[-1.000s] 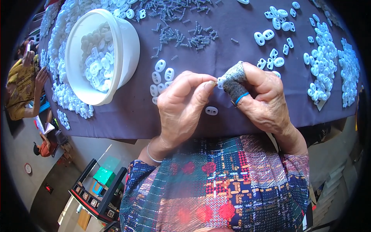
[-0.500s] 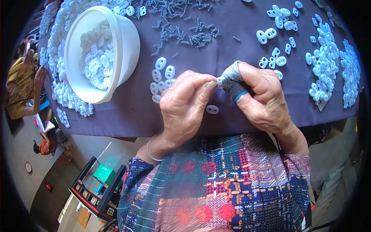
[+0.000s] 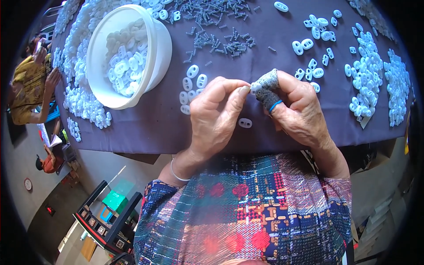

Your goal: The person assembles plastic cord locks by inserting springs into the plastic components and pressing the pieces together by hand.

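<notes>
My right hand (image 3: 302,117), with grey knitted sleeves over its thumb and forefinger, pinches a small white plastic cord lock (image 3: 254,88). The thumb and forefinger of my left hand (image 3: 214,121) are pressed together right against that piece. Whatever sits between the left fingertips is too small to make out. Just below the hands lies a single oval cord lock piece (image 3: 245,123) with two holes. Several similar oval pieces (image 3: 187,84) form a cluster beside my left hand. Farther off, small metal coil springs (image 3: 236,42) are scattered on the dark cloth.
A white tub (image 3: 162,48) of white pieces stands tilted at the left, with a big heap of pieces (image 3: 73,84) around it. More piles (image 3: 366,75) lie at the right of the cloth-covered table (image 3: 154,132). Another person (image 3: 33,88) sits at the far left.
The view has shifted slightly, so the tub and springs appear farther right. Both hands stay together at the cord lock, which shows a little more between the fingers.
</notes>
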Demonstrator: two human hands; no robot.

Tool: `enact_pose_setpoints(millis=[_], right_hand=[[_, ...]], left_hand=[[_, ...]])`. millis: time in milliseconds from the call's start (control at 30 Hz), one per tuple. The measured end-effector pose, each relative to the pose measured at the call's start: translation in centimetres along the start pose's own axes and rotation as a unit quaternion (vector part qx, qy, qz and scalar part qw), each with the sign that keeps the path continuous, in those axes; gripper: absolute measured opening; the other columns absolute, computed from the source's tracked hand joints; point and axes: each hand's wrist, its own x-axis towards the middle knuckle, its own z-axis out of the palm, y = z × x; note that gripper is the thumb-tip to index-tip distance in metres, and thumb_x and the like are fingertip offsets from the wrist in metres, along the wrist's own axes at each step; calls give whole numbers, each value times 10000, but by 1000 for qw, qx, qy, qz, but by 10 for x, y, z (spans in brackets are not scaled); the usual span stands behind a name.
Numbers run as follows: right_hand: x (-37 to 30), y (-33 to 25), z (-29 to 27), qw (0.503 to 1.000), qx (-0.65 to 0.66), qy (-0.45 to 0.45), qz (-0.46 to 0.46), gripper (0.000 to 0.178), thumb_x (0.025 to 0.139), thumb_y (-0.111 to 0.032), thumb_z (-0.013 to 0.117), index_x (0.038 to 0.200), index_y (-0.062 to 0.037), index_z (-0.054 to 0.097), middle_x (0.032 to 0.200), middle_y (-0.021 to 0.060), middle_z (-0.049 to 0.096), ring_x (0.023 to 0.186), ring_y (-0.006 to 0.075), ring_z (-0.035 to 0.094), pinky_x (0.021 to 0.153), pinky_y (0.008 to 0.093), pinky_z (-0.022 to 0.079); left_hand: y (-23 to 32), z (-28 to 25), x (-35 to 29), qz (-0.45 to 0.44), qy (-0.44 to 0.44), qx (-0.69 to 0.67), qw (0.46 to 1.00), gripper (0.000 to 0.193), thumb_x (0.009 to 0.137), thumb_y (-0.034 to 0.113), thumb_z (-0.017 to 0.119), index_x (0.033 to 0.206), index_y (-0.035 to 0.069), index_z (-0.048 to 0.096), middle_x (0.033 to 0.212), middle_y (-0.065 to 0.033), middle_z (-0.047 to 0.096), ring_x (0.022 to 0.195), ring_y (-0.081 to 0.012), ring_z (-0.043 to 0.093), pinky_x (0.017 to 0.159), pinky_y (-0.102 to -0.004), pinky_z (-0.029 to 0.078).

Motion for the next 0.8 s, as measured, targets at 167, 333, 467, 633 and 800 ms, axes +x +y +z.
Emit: enact_pose_setpoints(millis=[167,333,467,633,800], right_hand=[[1,-2,1,1000,-20,1,-3,152,811,6,520,952,-12,574,620,-17,523,480,30,463,447,189,363],[4,4,-1,995,-74,12,-65,143,790,14,520,922,13,574,647,10,528,551,62,494,508,219,392],[6,0,-4,990,-92,2,-103,147,754,30,523,893,27,570,668,59,526,583,112,522,541,246,407],[8,4,-2,983,-121,1,-135,129,738,33,547,866,32,556,674,93,528,588,159,539,555,266,416],[7,2,-4,991,-111,-6,-75,113,748,36,527,858,28,551,679,80,531,614,141,535,568,267,419]], left_hand=[[-1,-1,0,-5,-4,1,1000,90,873,50,604,916,-21,638,731,3,547,591,-40,479,519,-176,387],[-2,-1,2,18,-12,6,1000,78,866,28,603,912,-26,634,727,-6,538,588,-45,472,517,-180,376],[-1,0,3,48,-19,21,998,69,854,-3,602,910,-33,628,727,-16,529,581,-50,462,514,-183,365],[-1,-2,2,58,-24,47,997,75,854,-7,600,918,-35,626,745,-18,534,585,-51,468,515,-187,368],[-2,-3,2,25,-22,24,999,85,857,0,601,929,-32,631,760,-18,543,595,-55,482,527,-187,384]])
